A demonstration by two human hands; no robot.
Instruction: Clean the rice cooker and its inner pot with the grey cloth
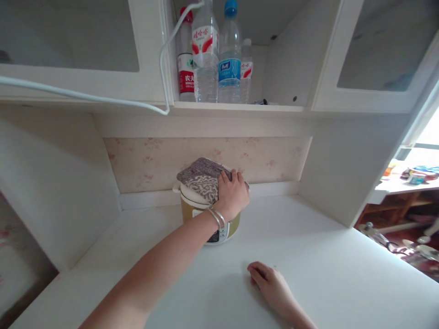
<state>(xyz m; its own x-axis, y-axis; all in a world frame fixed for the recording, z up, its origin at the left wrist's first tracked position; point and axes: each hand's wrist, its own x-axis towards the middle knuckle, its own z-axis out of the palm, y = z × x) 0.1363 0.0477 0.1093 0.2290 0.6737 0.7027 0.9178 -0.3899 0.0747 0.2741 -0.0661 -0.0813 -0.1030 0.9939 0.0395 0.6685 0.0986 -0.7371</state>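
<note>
My left hand [233, 194], with bracelets [216, 218] at its wrist, reaches forward onto a grey patterned cloth [202, 176]. Its fingers are bent over the cloth's right part; the thumb is hidden. Under the cloth stands a white and gold rice cooker [192, 210], near the back of the white counter [192, 292]. My forearm and wrist cover part of the cooker's front panel. Closer to me, my right hand [267, 281] rests on the counter, loosely curled, with nothing visible in it and apart from the cooker.
Overhead, an open cabinet shelf [236, 106] holds several plastic bottles [229, 68]. A white cable [103, 98] hangs in front of the cabinet at left. Side panels [346, 155] bound the counter. Beyond the right panel, various items lie on another table [394, 185].
</note>
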